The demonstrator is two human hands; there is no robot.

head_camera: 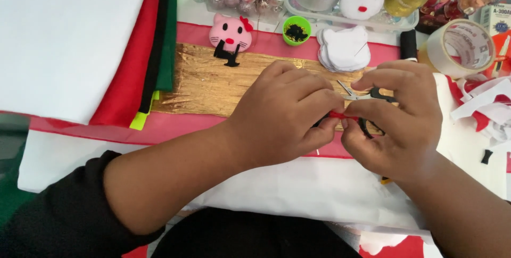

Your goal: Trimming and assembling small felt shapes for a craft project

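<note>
Red felt scrap [336, 114], one small soft piece, is pinched between both hands above the gold cloth [213, 80] in the middle of the worktop. Left hand [287, 111] is closed on it with curled fingers. Right hand [396, 117] grips one pair of black-handled scissors [367, 96] and touches the scrap. One pink cat face [230, 33], one green cap [296, 30] and one stack of white felt shapes [343, 49] lie near the far edge. One tape roll [460, 48] sits at the right.

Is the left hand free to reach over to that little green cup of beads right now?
Probably not at once: the left hand is pinching a small red piece together with the right hand. The path over the gold fabric to the green cup looks unobstructed.
</note>
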